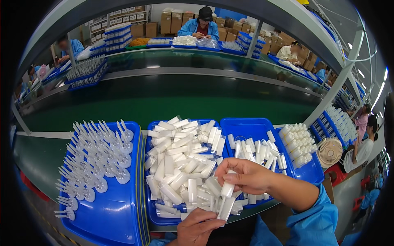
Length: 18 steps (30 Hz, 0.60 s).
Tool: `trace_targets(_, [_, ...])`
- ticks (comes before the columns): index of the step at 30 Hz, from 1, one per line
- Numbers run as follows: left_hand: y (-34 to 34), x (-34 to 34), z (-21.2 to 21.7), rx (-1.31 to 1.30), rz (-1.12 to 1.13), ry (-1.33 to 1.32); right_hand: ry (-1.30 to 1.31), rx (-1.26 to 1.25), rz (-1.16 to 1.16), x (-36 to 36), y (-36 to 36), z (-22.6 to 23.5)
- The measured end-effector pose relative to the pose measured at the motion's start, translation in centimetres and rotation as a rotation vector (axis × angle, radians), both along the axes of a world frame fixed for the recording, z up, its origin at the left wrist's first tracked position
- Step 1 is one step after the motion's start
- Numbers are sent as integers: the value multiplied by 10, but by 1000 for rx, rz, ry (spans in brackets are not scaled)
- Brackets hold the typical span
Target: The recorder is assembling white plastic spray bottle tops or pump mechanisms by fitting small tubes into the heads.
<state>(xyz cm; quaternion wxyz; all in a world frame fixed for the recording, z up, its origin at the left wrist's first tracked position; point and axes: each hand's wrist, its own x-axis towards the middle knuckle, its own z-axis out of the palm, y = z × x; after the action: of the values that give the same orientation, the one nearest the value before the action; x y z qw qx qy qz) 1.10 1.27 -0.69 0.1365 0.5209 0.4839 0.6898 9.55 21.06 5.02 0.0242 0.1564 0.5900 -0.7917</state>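
Note:
My right hand comes in from the right and pinches a small white block-shaped piece between thumb and fingers. Just below it, my left hand is closed on a white piece in a clear plastic sleeve. The two pieces meet or overlap end to end; I cannot tell if one sits inside the other. Both hands are over the near right edge of a blue tray heaped with similar white sleeved pieces. To its right, another blue tray holds loose, smaller white pieces.
At left, stacked blue trays carry upright translucent stemmed parts. A blue tray of bagged white parts and a beige fan stand at right. Beyond runs a green conveyor belt, with people working across it.

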Motion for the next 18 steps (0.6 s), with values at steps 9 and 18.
trace_targets(9, [-2,-7,-2,25,-111,97,20,528,61,12,-7,9])
trace_targets(18, [-8,-3,-18,-1,19,-12,174,761,201,17,-24,13])
